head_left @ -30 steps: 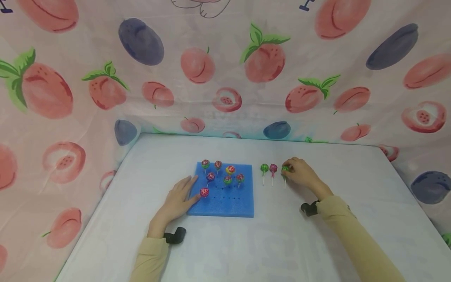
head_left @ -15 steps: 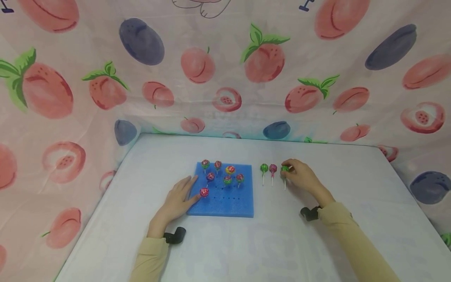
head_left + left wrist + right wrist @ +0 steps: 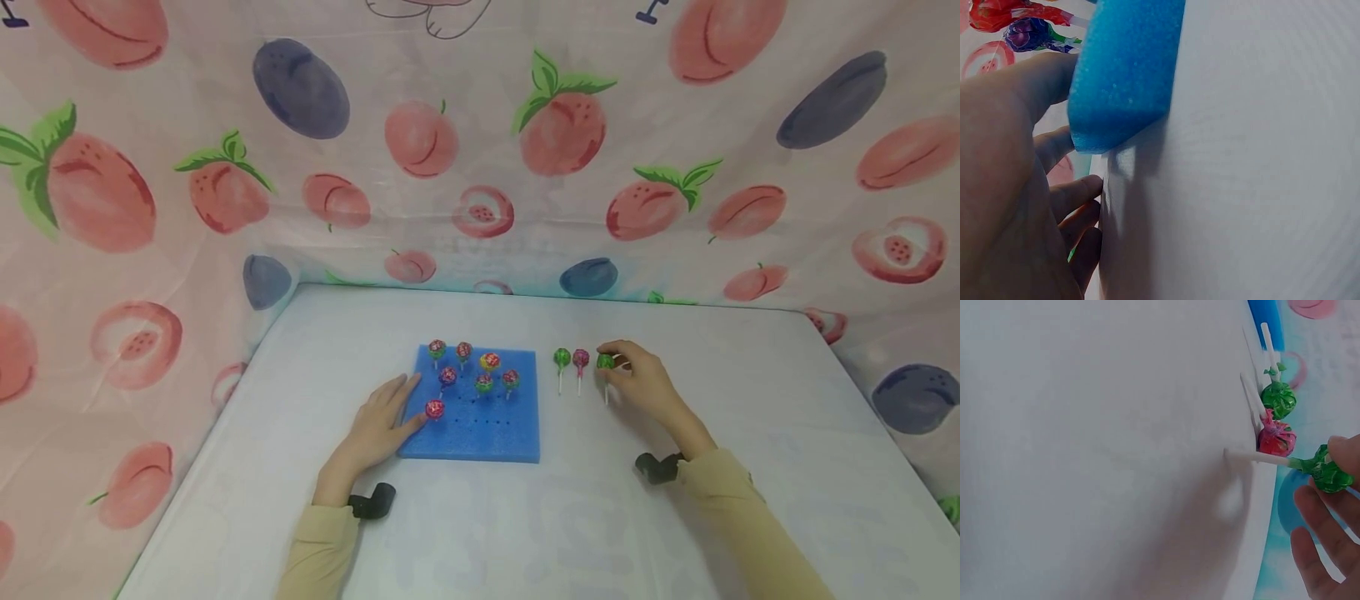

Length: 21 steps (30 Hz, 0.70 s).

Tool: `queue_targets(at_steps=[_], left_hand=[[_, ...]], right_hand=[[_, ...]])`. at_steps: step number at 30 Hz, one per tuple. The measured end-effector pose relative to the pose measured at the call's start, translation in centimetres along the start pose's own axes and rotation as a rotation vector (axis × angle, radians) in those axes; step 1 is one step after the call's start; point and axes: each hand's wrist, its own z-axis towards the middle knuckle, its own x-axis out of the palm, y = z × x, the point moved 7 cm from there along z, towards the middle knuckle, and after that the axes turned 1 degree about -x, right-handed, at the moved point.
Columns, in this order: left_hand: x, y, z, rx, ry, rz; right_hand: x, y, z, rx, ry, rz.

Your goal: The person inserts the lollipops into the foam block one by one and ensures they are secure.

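Note:
My right hand (image 3: 648, 387) pinches a green-wrapped lollipop (image 3: 1330, 474) by its candy head between thumb and fingers. Its white stick points down toward the table. Just left of it lie a pink lollipop (image 3: 581, 358) and another green lollipop (image 3: 562, 357), sticks toward me. My left hand (image 3: 378, 423), fingers fairly straight, rests against the left edge of a blue foam board (image 3: 480, 442). The thumb tip is beside a red lollipop (image 3: 435, 409) standing in the board. Several other lollipops (image 3: 447, 377) stand upright farther back in it.
Rows of small holes show in the foam board's surface. The white table (image 3: 600, 533) reaches back to a fruit-print cloth (image 3: 480, 142), which also hangs at both sides. A black wrist camera (image 3: 375, 501) is on the left wrist, another black camera (image 3: 658, 468) on the right.
My right hand has drawn slightly toward me, and the green lollipop's head has shifted a little with it. My left hand and the foam board have stayed in place.

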Motion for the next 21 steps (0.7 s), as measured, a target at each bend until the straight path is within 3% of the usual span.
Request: queue_targets(at_steps=[7, 21], left_hand=[[-0.1, 0.0, 0.0, 0.002, -0.002, -0.003], [-0.2, 0.1, 0.0, -0.009, 0.000, -0.007]], right_hand=[[-0.2, 0.7, -0.6, -0.047, -0.058, 0.019], [-0.2, 1.2, -1.9, -0.031, -0.095, 0.057]])
